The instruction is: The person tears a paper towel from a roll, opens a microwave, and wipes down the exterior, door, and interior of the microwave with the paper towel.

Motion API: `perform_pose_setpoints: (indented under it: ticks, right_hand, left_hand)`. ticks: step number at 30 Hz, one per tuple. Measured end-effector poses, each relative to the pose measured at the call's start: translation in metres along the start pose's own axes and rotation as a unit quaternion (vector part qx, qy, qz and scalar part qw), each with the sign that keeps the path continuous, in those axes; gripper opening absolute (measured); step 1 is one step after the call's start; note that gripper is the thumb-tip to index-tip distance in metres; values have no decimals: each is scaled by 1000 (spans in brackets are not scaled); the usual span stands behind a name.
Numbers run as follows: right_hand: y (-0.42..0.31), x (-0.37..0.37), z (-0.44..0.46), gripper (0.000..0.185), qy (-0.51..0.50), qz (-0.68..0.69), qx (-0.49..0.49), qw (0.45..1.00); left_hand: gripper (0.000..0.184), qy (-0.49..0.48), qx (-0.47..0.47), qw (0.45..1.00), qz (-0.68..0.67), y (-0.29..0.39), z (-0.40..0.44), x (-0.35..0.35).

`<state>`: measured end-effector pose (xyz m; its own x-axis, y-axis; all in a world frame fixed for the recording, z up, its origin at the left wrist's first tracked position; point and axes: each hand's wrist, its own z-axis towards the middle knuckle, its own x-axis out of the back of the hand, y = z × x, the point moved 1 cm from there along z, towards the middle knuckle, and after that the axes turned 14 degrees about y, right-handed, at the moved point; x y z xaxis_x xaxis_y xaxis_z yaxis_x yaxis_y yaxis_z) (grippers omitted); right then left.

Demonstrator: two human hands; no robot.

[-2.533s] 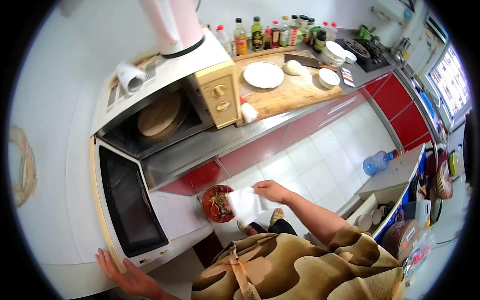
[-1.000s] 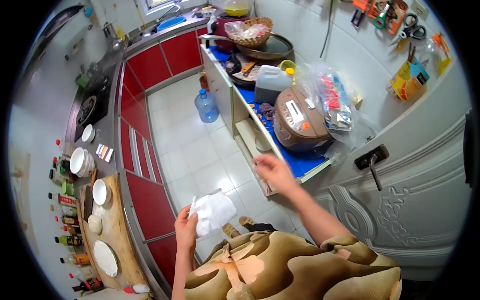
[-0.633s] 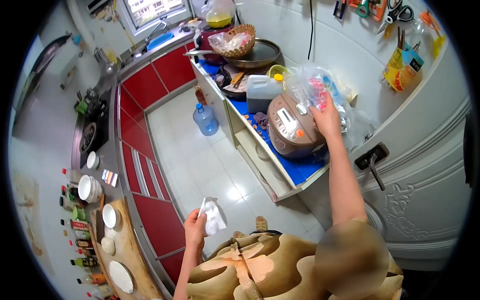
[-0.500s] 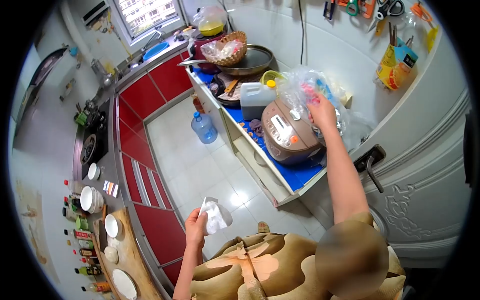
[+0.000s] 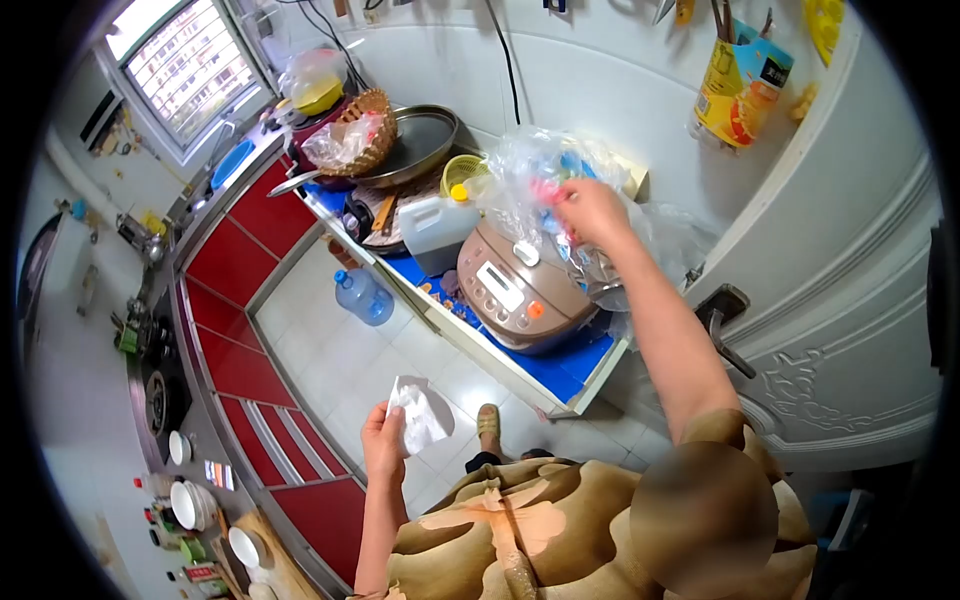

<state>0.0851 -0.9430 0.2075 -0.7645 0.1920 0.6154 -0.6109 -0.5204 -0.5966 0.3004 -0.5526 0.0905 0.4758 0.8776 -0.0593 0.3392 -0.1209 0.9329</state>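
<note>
My left hand [image 5: 380, 442] pinches a thin white piece [image 5: 426, 418], possibly paper or a small packet, over the floor in front of me. My right hand [image 5: 597, 214] reaches to the wall side of the brown rice cooker [image 5: 515, 290]. Its fingers are closed on a plastic bag [image 5: 522, 188], clear with pink parts, in a heap of crinkled bags that overlaps the cooker's lid. Exactly which bag layer they grip is hard to make out. A translucent jug [image 5: 436, 235] with a yellow cap stands beside the cooker.
The blue-topped cabinet [image 5: 560, 372] also bears a frying pan [image 5: 422, 145] and a wicker basket [image 5: 372, 130]. A blue water bottle [image 5: 363, 298] stands on the tiled floor. White door [image 5: 800, 300] at right; red cabinets [image 5: 240, 335] and bowls [image 5: 192, 505] at left.
My view has turned toward the right and closer to the cabinet. My right hand stays in the bags, my left hand keeps the white piece, and a slippered foot shows more fully below.
</note>
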Motion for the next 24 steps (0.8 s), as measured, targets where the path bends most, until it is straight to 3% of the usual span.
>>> perform_pose_setpoints:
  ticks: [1, 5, 6, 8, 9, 11, 12, 15, 19, 21, 24]
  right_hand:
    - [-1, 1, 11, 16, -68, 90, -211, 971]
    - [19, 21, 65, 14, 255, 52, -57, 964]
    - [19, 22, 72, 14, 253, 47, -56, 965]
    - [20, 30, 79, 20, 169, -180, -58, 967]
    - [28, 30, 77, 20, 173, -192, -71, 963]
    - [54, 10, 71, 24, -38, -281, -105, 953]
    - [85, -4, 63, 26, -59, -249, -46, 966]
    - [28, 26, 36, 26, -2, -228, -81, 970]
    - [-11, 44, 1, 31, 40, -188, -173, 966]
    - [1, 28, -18, 35, -7, -115, -47, 992]
    - [-8, 19, -20, 37, -78, -153, -60, 983]
  left_hand:
    - [16, -12, -21, 1000, 3, 10, 12, -10]
    - [16, -39, -120, 992, -7, 57, 60, -52]
    - [20, -43, -145, 988, -3, 66, 71, -64]
    - [26, -74, -175, 982, -20, 97, 82, -94]
    - [33, -106, -206, 972, -36, 112, 85, -112]
    - [38, -137, -247, 959, -17, 133, 95, -143]
    - [44, -148, -294, 944, -1, 141, 102, -156]
    - [35, -171, -519, 832, 93, 168, 117, -200]
    - [33, -236, -554, 790, 118, 173, 123, -256]
    - [30, -280, -571, 765, 100, 169, 116, -283]
    - [31, -335, -547, 756, 127, 159, 109, -312]
